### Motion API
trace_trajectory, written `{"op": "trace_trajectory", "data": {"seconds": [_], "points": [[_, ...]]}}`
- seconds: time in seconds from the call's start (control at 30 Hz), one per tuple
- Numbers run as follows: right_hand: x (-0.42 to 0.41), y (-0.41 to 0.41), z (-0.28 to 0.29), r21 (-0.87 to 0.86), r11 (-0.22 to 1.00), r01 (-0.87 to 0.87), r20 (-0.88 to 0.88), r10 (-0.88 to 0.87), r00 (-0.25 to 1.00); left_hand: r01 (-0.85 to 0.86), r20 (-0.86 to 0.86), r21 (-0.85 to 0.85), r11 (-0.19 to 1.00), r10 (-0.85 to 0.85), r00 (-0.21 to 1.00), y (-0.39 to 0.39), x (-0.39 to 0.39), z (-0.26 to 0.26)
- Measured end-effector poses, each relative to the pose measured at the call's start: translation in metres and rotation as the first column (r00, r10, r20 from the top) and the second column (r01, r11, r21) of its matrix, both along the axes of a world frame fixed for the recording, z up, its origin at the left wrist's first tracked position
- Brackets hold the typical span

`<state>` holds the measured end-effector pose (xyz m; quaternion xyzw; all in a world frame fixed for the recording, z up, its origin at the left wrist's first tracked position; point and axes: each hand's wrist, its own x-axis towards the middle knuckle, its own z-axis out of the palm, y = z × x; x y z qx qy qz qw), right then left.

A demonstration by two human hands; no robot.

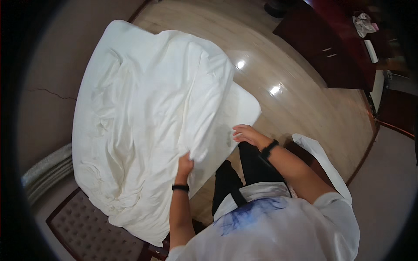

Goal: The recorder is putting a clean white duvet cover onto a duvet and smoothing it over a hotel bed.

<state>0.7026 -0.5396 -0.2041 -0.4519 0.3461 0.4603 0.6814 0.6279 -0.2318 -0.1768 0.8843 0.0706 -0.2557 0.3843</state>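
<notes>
A rumpled white duvet (153, 84) covers most of the bed. My left hand (186, 163) is closed on the duvet's near edge, where the cloth bunches at the fist. Beyond that edge a strip of the white-sheeted mattress (225, 120) shows, its rounded corner pointing to the right. My right hand (246, 133) hovers by the side of the mattress, fingers slightly bent and apart, with nothing in it. Both wrists wear a black band.
A tufted headboard (94, 225) stands at lower left beside a wall. Pale wooden flooring (281, 107) runs past the bed. A dark red cabinet (326, 49) carries a crumpled plastic bag (363, 24). White cloth (321, 156) hangs over dark furniture behind my right arm.
</notes>
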Motion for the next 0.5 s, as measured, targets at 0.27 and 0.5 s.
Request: {"op": "trace_trajectory", "data": {"seconds": [0.27, 0.5], "points": [[0.106, 0.084, 0.013, 0.499, 0.721, 0.481, -0.158, -0.47, 0.868, -0.336, -0.236, -0.102, 0.936, 0.305, 0.923, -0.031, -0.024, 0.178], [0.191, 0.034, 0.065, 0.681, 0.4, 0.613, -0.116, -0.768, 0.63, -0.728, -0.389, -0.196, 0.658, 0.629, 0.673, -0.036, -0.057, 0.212]]}}
